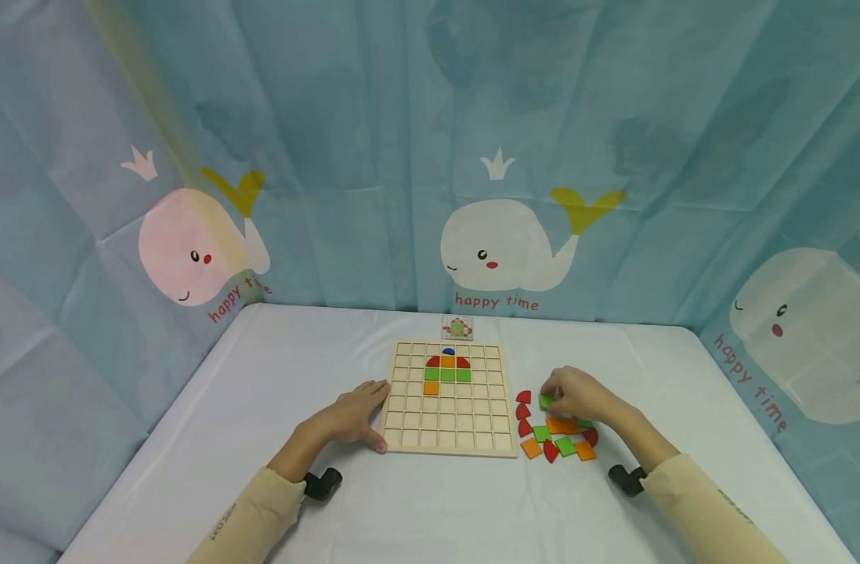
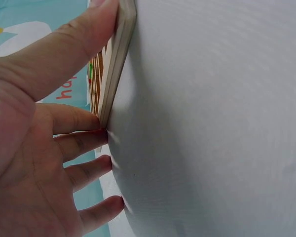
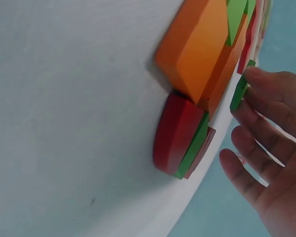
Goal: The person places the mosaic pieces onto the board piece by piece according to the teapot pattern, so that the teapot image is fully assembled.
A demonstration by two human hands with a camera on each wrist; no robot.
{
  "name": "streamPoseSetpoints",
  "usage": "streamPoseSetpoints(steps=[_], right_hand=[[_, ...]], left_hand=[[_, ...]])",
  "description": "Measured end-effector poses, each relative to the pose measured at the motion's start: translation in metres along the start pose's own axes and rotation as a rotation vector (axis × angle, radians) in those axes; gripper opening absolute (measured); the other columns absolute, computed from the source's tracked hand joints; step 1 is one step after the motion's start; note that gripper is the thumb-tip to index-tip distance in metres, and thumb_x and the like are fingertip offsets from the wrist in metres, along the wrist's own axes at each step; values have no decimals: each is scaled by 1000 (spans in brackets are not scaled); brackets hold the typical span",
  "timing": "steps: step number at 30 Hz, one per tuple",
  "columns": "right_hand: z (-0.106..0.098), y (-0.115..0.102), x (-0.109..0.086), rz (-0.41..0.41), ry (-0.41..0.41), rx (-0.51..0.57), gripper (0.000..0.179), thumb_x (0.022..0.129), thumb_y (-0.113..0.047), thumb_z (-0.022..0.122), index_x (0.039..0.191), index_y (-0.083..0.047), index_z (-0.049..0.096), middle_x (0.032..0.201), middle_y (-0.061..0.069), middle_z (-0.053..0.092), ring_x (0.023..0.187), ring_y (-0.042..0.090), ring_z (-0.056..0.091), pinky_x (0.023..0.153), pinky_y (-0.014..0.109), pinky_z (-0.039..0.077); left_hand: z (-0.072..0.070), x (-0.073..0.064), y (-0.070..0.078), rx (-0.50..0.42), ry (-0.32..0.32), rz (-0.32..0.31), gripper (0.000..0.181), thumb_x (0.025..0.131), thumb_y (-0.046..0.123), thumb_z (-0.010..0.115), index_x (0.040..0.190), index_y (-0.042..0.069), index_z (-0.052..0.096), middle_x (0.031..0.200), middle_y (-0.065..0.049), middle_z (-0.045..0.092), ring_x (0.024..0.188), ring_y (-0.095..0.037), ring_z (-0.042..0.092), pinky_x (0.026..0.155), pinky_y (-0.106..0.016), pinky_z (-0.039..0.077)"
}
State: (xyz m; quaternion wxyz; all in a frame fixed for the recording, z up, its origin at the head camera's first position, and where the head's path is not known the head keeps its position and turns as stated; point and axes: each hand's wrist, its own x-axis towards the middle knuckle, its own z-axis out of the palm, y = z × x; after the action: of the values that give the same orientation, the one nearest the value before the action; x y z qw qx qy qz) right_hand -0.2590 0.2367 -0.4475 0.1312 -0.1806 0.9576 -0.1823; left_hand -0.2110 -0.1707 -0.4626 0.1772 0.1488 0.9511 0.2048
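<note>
A square wooden grid board (image 1: 430, 427) lies on the white table. Near its top, a blue half-round tile (image 1: 448, 352), red quarter-round tiles (image 1: 463, 363), orange squares (image 1: 431, 388) and green squares (image 1: 447, 376) fill some cells. My left hand (image 1: 348, 415) rests at the board's left edge; in the left wrist view its fingers are spread and fairly straight, thumb against the board's edge. To the board's right, my right hand (image 1: 578, 394) pinches a green square tile (image 3: 240, 89) between thumb and fingertips, tilted up in the right wrist view.
Loose red (image 1: 551, 451), green (image 1: 565, 446) and orange (image 1: 532, 448) tiles lie spread right of the board, below my right hand. A small pattern card (image 1: 457, 327) with a coloured grid lies just beyond the board. A whale-printed curtain (image 1: 331, 235) hangs behind the table.
</note>
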Motion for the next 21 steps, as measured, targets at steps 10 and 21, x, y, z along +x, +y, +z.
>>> streamPoseSetpoints(steps=[10,21], right_hand=[[2,-9,6,17,11,0,20,81,-15,77,101,-11,76,95,-1,67,88,16,55,89,41,55],[0,-28,19,-69,17,2,19,84,-17,75,102,-10,76,93,-2,68,90,17,58,88,39,54]], left_hand=[[0,0,1,16,-4,-9,109,66,35,88,151,0,31,160,-16,28,149,-38,20,117,-61,23],[0,0,1,10,0,-9,108,66,34,88,151,0,31,160,-17,28,149,-39,20,116,-63,22]])
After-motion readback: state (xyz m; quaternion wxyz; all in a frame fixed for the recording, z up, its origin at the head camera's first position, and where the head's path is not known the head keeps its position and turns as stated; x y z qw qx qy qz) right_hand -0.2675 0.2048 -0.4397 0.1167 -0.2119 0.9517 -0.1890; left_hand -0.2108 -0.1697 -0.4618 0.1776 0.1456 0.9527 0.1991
